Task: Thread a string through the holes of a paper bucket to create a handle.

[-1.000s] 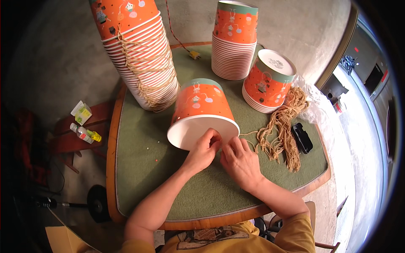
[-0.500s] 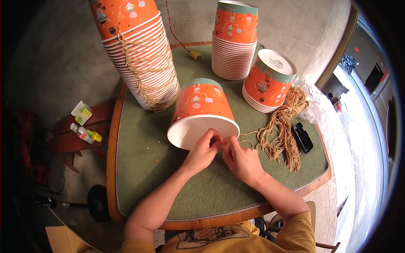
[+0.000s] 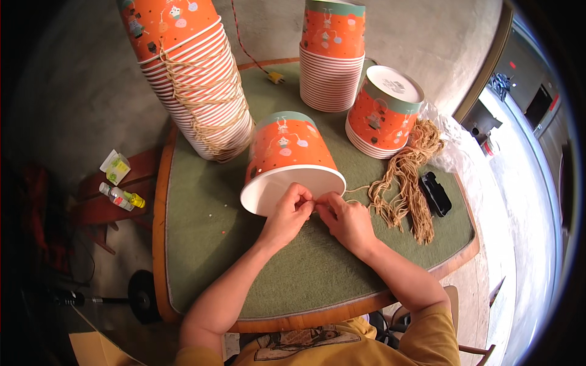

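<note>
An orange paper bucket [image 3: 290, 149] with a green band and a white rim lies on its side in the middle of the table, its mouth toward me. At the near edge of that rim, my left hand [image 3: 289, 212] and my right hand [image 3: 348, 221] meet fingertip to fingertip, both pinched. A thin tan string [image 3: 359, 188] runs from the string bundle [image 3: 408, 183] toward my right hand; the fingers cover its end. The bundle lies loose to the right of the bucket.
A tall bucket stack [image 3: 201, 91] wound with string stands at left. Another stack [image 3: 332, 61] rises at the back, with a shorter stack [image 3: 384, 113] to its right. A black open case [image 3: 435, 194] and clear plastic wrap [image 3: 455, 137] lie at right. A yellow plug [image 3: 276, 77] rests near the wall.
My fingertips have drawn closer together at the bucket's rim, the right hand shifting slightly left. The whole view has shifted a little; the bucket keeps its place.
</note>
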A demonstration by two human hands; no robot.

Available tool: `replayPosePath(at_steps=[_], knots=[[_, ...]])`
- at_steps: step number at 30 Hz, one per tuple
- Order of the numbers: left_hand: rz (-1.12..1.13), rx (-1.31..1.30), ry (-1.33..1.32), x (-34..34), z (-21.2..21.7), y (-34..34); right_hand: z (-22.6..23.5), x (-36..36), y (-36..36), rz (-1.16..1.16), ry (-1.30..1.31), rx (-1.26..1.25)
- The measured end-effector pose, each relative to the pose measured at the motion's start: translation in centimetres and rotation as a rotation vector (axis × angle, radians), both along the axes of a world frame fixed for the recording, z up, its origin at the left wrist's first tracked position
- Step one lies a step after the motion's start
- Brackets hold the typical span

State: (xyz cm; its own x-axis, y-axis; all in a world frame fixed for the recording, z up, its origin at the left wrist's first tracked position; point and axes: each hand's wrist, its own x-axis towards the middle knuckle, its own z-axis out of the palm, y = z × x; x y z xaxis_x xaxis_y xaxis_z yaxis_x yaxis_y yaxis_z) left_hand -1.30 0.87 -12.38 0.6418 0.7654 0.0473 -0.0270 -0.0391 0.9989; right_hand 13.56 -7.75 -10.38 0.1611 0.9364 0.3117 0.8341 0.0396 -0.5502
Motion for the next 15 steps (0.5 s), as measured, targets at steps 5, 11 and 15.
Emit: replayPosePath(at_steps=[5,11,15], knots=[[0.014,0.049,-0.002,-0.1,-0.2,-0.1,-0.3,-0.1,0.2,0.003,0.1,-0.031],[0.052,0.219,0.072,0.2,-0.4,-1.0,-0.4,0.4,0.6,0.055,0.193,-0.076],[0.098,0.616,0.179,0.0,-0.1,-1.2,0.1,0.7,0.7,0.092,0.236,-0.094]])
